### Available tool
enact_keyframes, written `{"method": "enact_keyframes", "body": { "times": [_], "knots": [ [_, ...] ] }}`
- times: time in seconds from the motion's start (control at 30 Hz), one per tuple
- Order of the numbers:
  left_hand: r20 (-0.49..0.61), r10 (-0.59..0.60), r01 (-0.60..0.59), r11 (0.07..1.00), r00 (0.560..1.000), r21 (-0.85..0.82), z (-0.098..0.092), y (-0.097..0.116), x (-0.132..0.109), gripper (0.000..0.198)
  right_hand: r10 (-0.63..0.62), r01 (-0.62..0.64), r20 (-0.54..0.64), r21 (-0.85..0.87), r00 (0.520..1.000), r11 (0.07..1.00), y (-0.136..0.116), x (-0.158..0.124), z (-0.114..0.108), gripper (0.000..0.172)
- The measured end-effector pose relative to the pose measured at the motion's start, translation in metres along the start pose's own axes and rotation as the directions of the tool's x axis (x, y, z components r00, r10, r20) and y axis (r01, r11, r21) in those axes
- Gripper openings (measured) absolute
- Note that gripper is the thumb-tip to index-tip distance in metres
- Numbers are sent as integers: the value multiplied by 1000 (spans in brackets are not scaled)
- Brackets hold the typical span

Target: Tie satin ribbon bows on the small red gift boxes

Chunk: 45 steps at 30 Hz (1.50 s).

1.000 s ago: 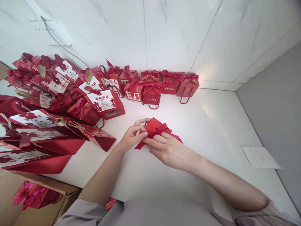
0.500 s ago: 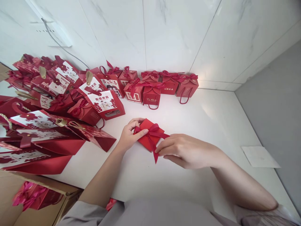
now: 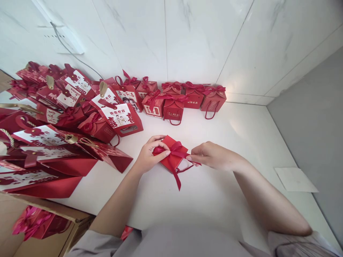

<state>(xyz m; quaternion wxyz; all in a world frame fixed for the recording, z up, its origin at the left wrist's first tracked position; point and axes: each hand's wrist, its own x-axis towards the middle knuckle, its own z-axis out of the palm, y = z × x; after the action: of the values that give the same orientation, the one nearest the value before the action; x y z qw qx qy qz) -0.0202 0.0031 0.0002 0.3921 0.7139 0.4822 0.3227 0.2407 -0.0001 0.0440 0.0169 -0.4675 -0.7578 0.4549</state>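
Note:
A small red gift box (image 3: 167, 163) sits on the white table in front of me, with a dark red ribbon bow (image 3: 175, 150) on its top. My left hand (image 3: 151, 153) is at the box's left side, thumb and fingers pinching the bow's left loop near the knot. The right hand (image 3: 210, 156) pinches a ribbon tail to the right of the box, fingers closed on it. Another ribbon tail (image 3: 176, 178) hangs loose over the box's front edge. A thin red cord handle (image 3: 185, 169) shows at the box's lower right.
Several bow-tied red boxes (image 3: 194, 98) line the wall. Many red gift bags (image 3: 120, 119) crowd the left side. A cardboard box (image 3: 64, 211) with a red box inside is at lower left. White paper (image 3: 296, 179) lies at the right; a grey cable (image 3: 77, 59) hangs behind.
My right hand has moved up and right from the hanging tail and now holds the right-hand tail. The front tail hangs free, and the cord handle has come into view.

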Motion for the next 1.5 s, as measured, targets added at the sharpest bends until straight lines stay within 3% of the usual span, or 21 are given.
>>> {"method": "enact_keyframes", "body": {
  "times": [0.2, 0.43, 0.53, 0.63, 0.73, 0.8, 0.83, 1.07, 1.27, 1.5],
  "knots": [
    [-39, 2, 0, 998, 999, 68, 3, 1, -2, 8, -156, 89, 190, 318, 969, 944, -2, -4, -3, 37],
    [-55, 5, -2, 998, 998, 64, 7, 2, -1, 8, -153, 31, 410, 288, 899, 957, 15, 21, 7, 30],
    [-6, 10, -10, 1000, 1000, 11, 2, 1, 0, 11, -103, 24, 449, 178, 888, 984, 23, 19, 0, 23],
    [65, 16, -11, 996, 998, -87, -6, 0, 0, 15, -96, 62, 341, 109, 935, 992, 26, 7, -16, 23],
    [50, 23, -18, 994, 998, -112, -15, -1, 1, 18, -122, 126, -29, 200, 992, 972, 22, 4, -21, 26],
    [37, 28, -25, 996, 999, -89, -19, -2, 1, 25, -108, 200, -297, 301, 949, 932, 17, 13, -14, 32],
    [37, 31, -28, 996, 999, -80, -20, -2, 1, 28, -117, 247, -360, 340, 925, 908, 15, 19, -7, 33],
    [-98, 43, -36, 997, 994, 71, -1, 11, -3, 14, -213, 382, -346, 550, 914, 743, 13, 47, 26, 28],
    [-135, 24, -3, 988, 991, 155, 15, 17, -7, 11, -270, 351, -225, 566, 936, 746, 4, 49, 16, 30],
    [-66, -3, 9, 995, 998, 99, 11, 10, -4, 10, -452, 465, -139, 437, 881, 770, 4, 82, -2, 27]
  ]
}}
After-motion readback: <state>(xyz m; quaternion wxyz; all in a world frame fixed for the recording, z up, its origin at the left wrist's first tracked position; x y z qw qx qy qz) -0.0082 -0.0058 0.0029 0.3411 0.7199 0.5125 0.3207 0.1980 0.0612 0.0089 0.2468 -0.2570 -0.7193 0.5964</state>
